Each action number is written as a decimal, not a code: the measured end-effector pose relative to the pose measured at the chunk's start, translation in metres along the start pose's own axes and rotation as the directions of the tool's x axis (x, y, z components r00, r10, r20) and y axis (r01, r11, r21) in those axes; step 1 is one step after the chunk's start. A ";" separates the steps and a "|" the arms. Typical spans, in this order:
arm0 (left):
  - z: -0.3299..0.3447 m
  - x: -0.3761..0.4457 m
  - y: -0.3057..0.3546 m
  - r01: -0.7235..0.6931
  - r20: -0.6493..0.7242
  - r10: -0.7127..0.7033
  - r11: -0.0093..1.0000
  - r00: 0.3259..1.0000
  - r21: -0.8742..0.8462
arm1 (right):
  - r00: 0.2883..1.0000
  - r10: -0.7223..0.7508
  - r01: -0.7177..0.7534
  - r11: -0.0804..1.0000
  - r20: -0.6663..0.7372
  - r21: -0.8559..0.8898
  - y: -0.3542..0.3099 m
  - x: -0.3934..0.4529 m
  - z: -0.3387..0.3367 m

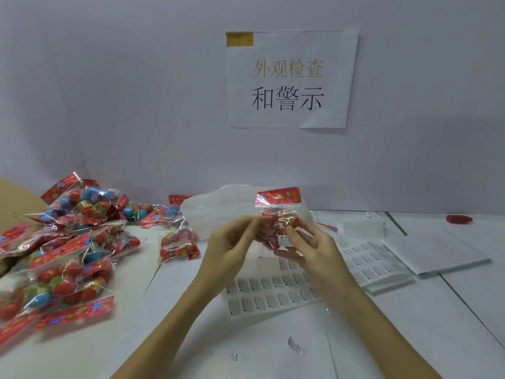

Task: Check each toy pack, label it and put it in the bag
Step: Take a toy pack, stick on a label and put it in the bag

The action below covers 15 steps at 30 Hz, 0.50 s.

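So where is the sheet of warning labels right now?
The label sheet lies flat on the white table at centre, just below both hands, left hand and right hand, which hold a toy pack above it.

We see a heap of toy packs (62,242) crowding the left of the bench (451,310), with one loose pack (179,243) just beside it. Label sheets (273,291) lie flat ahead, and a white bag (216,212) lies behind them. On the right, only flat paper sheets (434,250) lie low on the bench.
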<state>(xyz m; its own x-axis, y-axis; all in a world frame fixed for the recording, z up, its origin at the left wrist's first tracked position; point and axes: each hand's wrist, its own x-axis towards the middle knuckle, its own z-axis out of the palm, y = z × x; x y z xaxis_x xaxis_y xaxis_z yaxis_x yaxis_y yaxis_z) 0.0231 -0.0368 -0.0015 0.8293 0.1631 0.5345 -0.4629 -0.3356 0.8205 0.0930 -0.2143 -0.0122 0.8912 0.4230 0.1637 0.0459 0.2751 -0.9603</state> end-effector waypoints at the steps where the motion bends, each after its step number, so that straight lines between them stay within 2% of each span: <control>1: -0.002 0.000 -0.001 -0.003 -0.058 0.004 1.000 0.998 0.017 | 0.998 0.057 -0.055 0.997 -0.025 0.053 -0.001 0.001 -0.002; 3: -0.006 0.001 -0.004 -0.015 -0.143 0.034 0.991 0.989 0.135 | 0.981 0.189 -0.177 0.965 -0.047 0.192 -0.004 0.001 -0.006; 5: -0.009 0.001 -0.008 -0.047 -0.182 0.111 0.945 0.977 0.324 | 0.950 0.305 -0.275 0.917 -0.063 0.288 -0.011 0.000 -0.012; 8: -0.016 0.003 -0.014 -0.072 -0.194 0.185 0.876 0.963 0.477 | 0.916 0.394 -0.317 0.826 -0.074 0.466 -0.032 -0.001 -0.040; 9: -0.018 0.004 -0.016 -0.076 -0.199 0.201 0.861 0.959 0.503 | 0.927 0.370 -0.266 0.769 -0.066 0.581 -0.043 -0.002 -0.055; 10: -0.021 0.006 -0.018 -0.081 -0.202 0.214 0.850 0.956 0.521 | 0.955 0.290 -0.154 0.667 -0.063 0.729 -0.054 -0.004 -0.072; 12: -0.024 0.007 -0.022 -0.081 -0.215 0.237 0.828 0.947 0.555 | 0.992 0.041 0.098 0.305 -0.116 0.947 -0.072 -0.013 -0.111; 13: -0.025 0.008 -0.022 -0.082 -0.222 0.252 0.814 0.942 0.576 | 0.985 -0.069 0.170 0.184 -0.160 0.968 -0.078 -0.019 -0.127; 14: -0.027 0.009 -0.023 -0.073 -0.237 0.255 0.810 0.938 0.582 | 0.972 -0.113 0.221 0.153 -0.205 0.963 -0.080 -0.024 -0.139; 15: -0.030 0.009 -0.028 -0.070 -0.272 0.272 0.814 0.923 0.577 | 0.965 -0.106 0.257 0.177 -0.241 0.950 -0.080 -0.027 -0.146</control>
<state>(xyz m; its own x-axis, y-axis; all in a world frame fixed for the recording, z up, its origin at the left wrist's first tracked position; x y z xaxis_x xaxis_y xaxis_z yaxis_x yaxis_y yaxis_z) 0.0346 0.0018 -0.0135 0.5543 0.3111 0.7720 -0.2545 -0.8197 0.5131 0.1309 -0.3738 0.0277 0.9636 0.1712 0.2053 -0.1920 0.9776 0.0862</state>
